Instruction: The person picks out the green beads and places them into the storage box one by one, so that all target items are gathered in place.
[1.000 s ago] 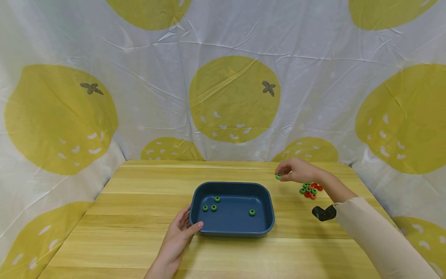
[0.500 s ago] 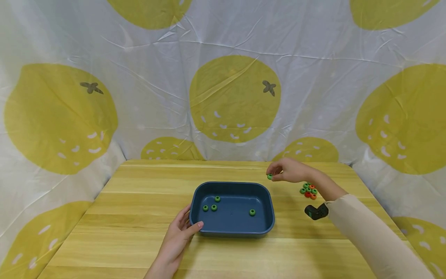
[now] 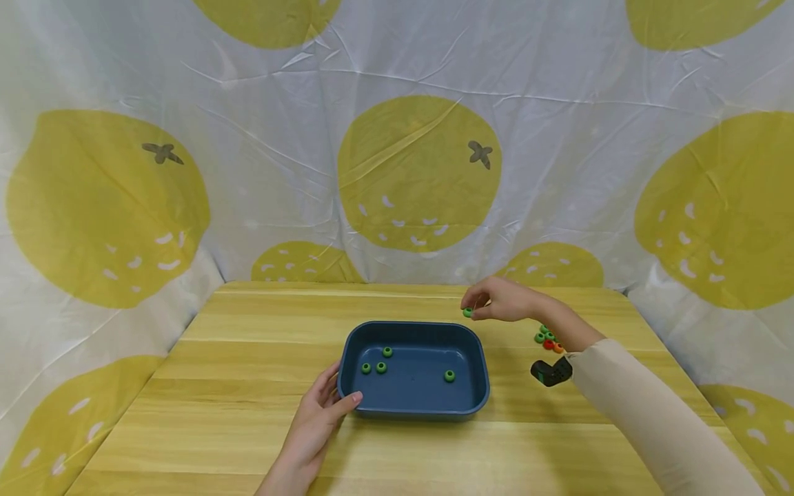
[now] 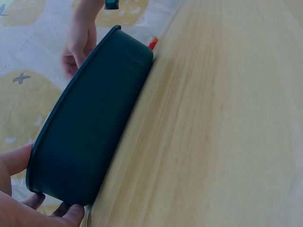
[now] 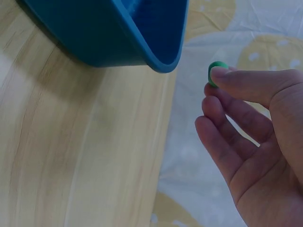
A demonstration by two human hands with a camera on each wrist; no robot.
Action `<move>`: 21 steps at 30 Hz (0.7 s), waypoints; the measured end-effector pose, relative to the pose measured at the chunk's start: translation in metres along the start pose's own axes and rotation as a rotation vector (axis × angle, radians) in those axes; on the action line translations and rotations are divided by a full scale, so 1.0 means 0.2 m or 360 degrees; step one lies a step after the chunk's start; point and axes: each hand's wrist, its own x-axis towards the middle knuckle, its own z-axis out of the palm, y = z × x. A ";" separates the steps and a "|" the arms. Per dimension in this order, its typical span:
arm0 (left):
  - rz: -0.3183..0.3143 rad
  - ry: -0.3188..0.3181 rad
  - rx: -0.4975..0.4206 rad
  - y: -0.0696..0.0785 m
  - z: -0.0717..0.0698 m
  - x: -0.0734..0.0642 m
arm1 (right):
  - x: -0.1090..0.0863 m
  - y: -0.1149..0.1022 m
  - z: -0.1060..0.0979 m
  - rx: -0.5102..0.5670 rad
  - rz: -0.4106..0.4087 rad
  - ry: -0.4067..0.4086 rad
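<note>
The right hand [image 3: 504, 301] pinches a round green bead [image 3: 467, 313] — the rectangular blue plastic tray [image 3: 412, 416], gripped by the left hand [image 3: 318, 419], lies leftward and lower.

tray [image 3: 412, 386]: smooth plastic, faint gloss. bead [image 3: 467, 313]: smooth, plastic-looking. tabletop [image 3: 211, 420]: smooth grained wood. backdrop [image 3: 267, 172]: creased cloth, slight sheen. sleeve [image 3: 657, 413]: matt cloth.

On our worktop [image 3: 248, 386] sits a tray [image 3: 412, 413] holding four beads [image 3: 381, 368]: three left, one right. Our left hand [image 3: 316, 420] is at its left end; our right hand [image 3: 505, 300], holding a bead [image 3: 468, 313], beyond its far right corner. Farther right lie more beads [image 3: 549, 337]; behind all, a cloth [image 3: 267, 172].
</note>
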 end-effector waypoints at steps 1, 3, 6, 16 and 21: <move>0.0001 0.0000 0.0002 0.00 0.00 0.00 | 0.01 -0.01 0.00 -0.0006 -0.0004 -0.0002; 0.0004 0.0000 0.0003 0.00 0.00 0.00 | 0.02 -0.01 0.01 -0.0022 -0.0022 -0.0004; 0.0010 -0.0002 0.0000 0.00 0.00 0.00 | 0.05 -0.03 0.02 -0.0041 -0.0054 -0.0012; 0.0002 0.0013 0.0012 0.00 0.00 0.00 | 0.13 -0.10 0.05 -0.0059 -0.0141 -0.0066; -0.0001 0.0009 0.0012 0.00 0.00 0.00 | 0.19 -0.13 0.08 -0.0083 -0.0180 -0.0092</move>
